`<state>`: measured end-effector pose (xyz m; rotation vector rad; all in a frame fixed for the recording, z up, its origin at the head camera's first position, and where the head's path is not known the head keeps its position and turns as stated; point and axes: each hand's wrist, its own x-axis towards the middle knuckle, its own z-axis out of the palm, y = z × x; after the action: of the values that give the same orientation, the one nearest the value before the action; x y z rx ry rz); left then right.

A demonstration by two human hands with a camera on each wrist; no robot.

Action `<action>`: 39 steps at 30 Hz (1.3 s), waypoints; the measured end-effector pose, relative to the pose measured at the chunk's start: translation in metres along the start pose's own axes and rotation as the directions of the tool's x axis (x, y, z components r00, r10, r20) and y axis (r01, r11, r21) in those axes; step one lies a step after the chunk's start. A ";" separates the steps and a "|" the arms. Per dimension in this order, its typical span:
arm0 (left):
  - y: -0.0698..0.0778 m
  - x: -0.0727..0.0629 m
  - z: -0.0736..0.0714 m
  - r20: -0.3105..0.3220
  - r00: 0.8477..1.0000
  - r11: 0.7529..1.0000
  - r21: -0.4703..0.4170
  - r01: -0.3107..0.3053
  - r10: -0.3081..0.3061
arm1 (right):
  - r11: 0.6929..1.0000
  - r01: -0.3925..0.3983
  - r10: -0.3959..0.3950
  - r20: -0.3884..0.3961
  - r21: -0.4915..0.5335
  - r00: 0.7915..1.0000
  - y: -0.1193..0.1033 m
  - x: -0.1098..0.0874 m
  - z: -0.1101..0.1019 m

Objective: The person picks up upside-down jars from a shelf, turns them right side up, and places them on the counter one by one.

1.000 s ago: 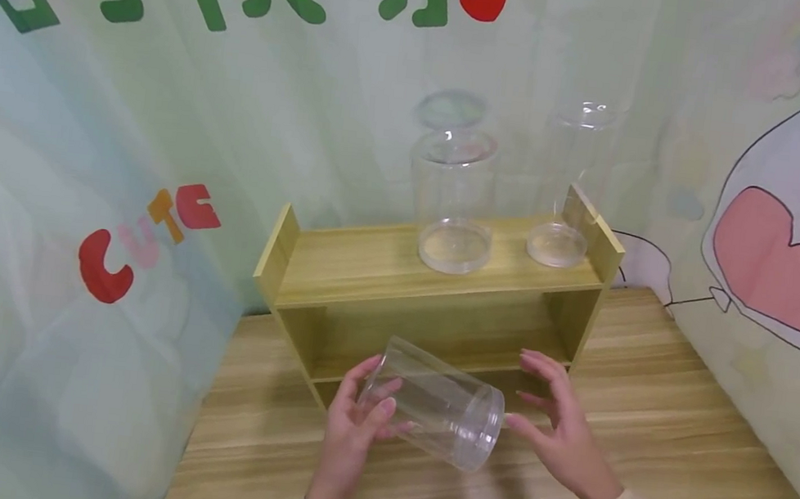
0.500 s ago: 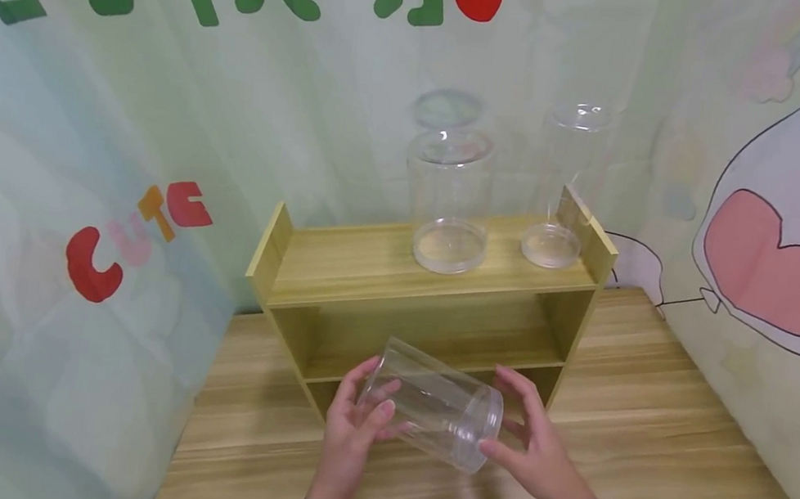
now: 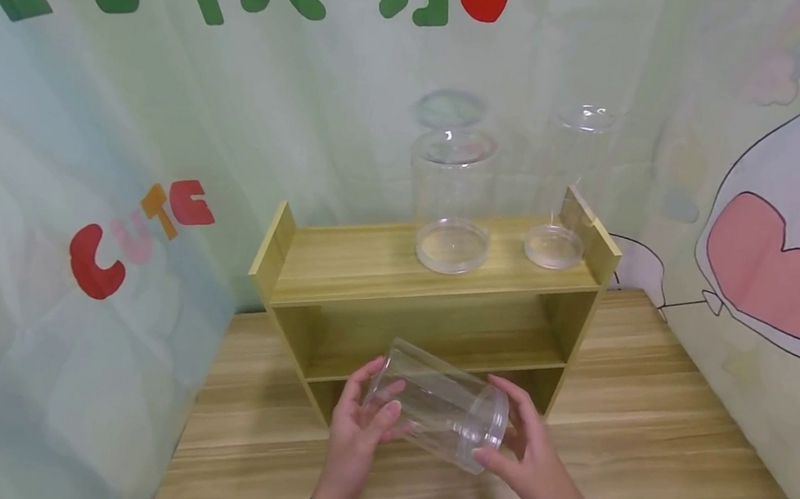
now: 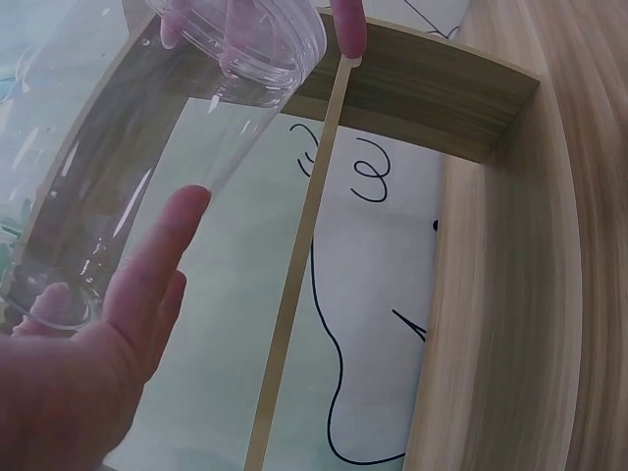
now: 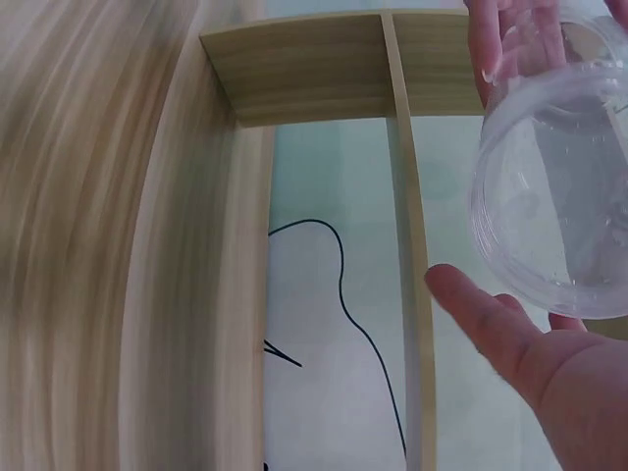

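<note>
A clear plastic jar lies tilted on its side in the air, in front of the shelf. My left hand grips its left end, thumb on the near side and fingers seen through the wall. At the other end is a thick ridged rim, like a clear lid. My right hand curls round that end, thumb at its lower edge and fingers behind. In the left wrist view, the jar slants across the upper left. The right wrist view looks at the round face of the ridged end.
Just behind the hands stands a small wooden shelf with raised sides. Two more clear jars sit on its top: a wider one in the middle and a slimmer one by the right side. Printed cloth hangs round the wooden table.
My right hand has moved left from beside the jar and closed its fingers round the ridged end. The left hand keeps the jar at nearly the same tilt.
</note>
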<state>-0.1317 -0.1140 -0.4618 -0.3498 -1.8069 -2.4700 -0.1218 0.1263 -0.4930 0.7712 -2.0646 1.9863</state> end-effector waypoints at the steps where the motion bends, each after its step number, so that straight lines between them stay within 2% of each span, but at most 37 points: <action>1: 0.000 0.000 0.000 -0.002 1.000 1.000 0.001 -0.002 0.002 | 1.000 -0.002 0.002 -0.003 0.009 1.000 0.000 0.000 0.001; 9: -0.005 -0.002 0.003 -0.009 1.000 1.000 -0.017 -0.004 0.004 | 0.997 0.000 0.005 -0.059 0.082 0.998 0.002 -0.004 0.005; 13: -0.007 -0.004 0.003 -0.016 1.000 1.000 -0.017 -0.005 0.005 | 0.988 0.017 -0.007 -0.070 0.155 0.998 0.002 -0.004 0.009; 17: -0.010 -0.006 0.002 -0.001 1.000 0.999 -0.036 -0.005 0.004 | 0.983 0.017 -0.001 -0.087 0.185 0.996 0.001 -0.005 0.011; 33: -0.019 -0.005 0.003 0.064 0.998 0.996 -0.088 0.021 -0.016 | 0.993 -0.036 0.054 -0.164 0.113 0.985 -0.002 -0.007 0.004; 39: -0.017 -0.008 -0.007 0.008 0.999 0.999 -0.009 0.040 -0.040 | 0.994 -0.053 0.068 -0.165 0.094 0.984 -0.002 -0.007 0.002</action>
<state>-0.1278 -0.1158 -0.4817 -0.3276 -1.8242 -2.5072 -0.1144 0.1260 -0.4949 0.5403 -1.9375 2.1094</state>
